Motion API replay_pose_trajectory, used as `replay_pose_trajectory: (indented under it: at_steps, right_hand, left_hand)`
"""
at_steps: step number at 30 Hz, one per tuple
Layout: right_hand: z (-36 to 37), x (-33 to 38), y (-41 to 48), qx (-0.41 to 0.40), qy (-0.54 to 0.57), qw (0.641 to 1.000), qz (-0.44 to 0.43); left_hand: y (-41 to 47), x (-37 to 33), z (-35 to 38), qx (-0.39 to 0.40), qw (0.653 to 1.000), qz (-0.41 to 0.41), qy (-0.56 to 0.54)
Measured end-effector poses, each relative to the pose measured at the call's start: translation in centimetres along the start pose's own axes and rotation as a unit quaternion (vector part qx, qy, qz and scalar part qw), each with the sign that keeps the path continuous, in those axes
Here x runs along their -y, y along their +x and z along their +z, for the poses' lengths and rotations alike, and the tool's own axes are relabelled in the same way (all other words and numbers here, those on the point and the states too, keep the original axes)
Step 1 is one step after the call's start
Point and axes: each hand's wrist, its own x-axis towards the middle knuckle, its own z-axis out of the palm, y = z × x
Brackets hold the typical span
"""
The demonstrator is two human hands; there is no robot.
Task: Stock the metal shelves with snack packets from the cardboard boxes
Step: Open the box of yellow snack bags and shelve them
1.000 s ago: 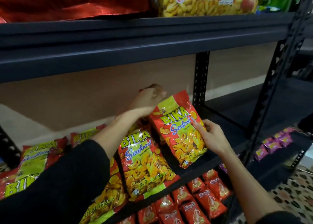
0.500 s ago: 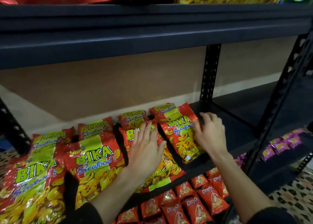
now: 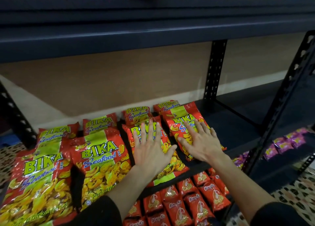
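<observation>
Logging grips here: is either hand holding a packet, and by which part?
Nothing is held; left hand and right hand lie flat on Bika packets.

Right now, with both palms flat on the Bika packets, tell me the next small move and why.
Probably lift both hands away and fetch another packet. The left hand lies flat on the third front packet, the right hand flat on the rightmost packet. Neither hand grips anything, both packets lie flat, and the shelf to their right is bare.

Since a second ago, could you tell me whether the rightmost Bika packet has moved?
Yes: the packet came down from beside the rear post to lie flat on the shelf, under the right hand.
</observation>
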Motion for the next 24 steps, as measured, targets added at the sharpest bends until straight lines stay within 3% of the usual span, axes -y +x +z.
replay_pose_trajectory:
  at_steps: [7, 14, 24]
  right_hand:
    - [-1.1, 0.0, 0.2, 0.029, 0.018, 0.999, 0.003]
    - [-2.8, 0.1, -3.0, 0.014, 0.072, 0.997, 0.008]
    - [-2.1, 0.1, -17.6, -0.043, 0.145, 0.989, 0.004]
  left_hand:
    - [0.0, 0.0, -0.8, -0.004, 1.000, 0.013, -0.014]
    - [-2.6, 1.7, -3.0, -0.026, 0.991, 0.021, -0.129]
    - [-17.9, 1.8, -4.2, -0.007, 0.955, 0.037, -0.293]
